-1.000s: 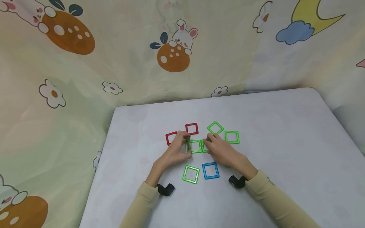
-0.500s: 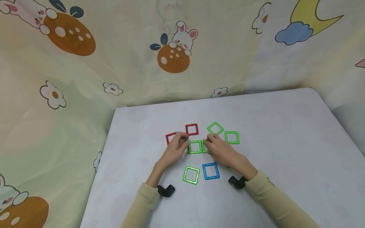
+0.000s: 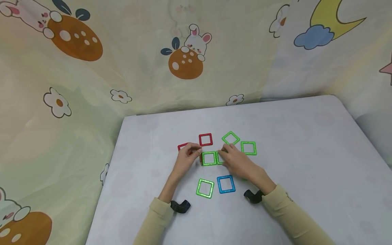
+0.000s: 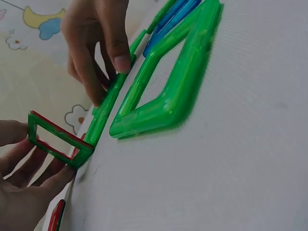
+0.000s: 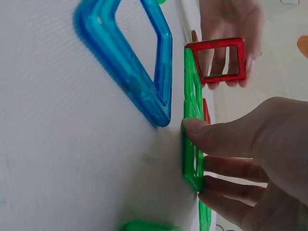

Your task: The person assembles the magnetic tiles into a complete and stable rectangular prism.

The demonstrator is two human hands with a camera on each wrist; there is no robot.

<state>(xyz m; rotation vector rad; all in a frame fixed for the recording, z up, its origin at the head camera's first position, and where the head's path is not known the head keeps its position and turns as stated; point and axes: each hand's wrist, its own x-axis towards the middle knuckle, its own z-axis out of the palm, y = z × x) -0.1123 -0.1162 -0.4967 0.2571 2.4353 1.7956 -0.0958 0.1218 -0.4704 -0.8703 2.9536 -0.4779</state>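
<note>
On the white table (image 3: 291, 136), an upright square frame stands at the left end of two green frames lying flat side by side, its foot appearing to meet the nearer one (image 3: 209, 164). It shows red from the right wrist and green from the left; whether it is one frame or two pressed together, I cannot tell. The left hand (image 3: 186, 158) pinches this upright frame (image 5: 221, 78) near its top, thumb and fingertips drawn nearly together. The right hand (image 3: 237, 161) is partly curled and holds the other flat green frame (image 5: 186, 159) by its sides, thumb on one edge and fingertips on the opposite one.

The frames look like hollow plastic: probably very light, stiff and rather smooth, unlikely to break but easily tipped or slid. If the rims are magnetic, as they may be, neighbours could snap together or pull askew. The upright one is best taken by its top bar or upper corners, leaving the foot free; the flat ones by opposite outer edges, with light pressure. Near the hands lie a blue frame (image 3: 227, 191) and a loose green frame (image 3: 203, 196).
</note>
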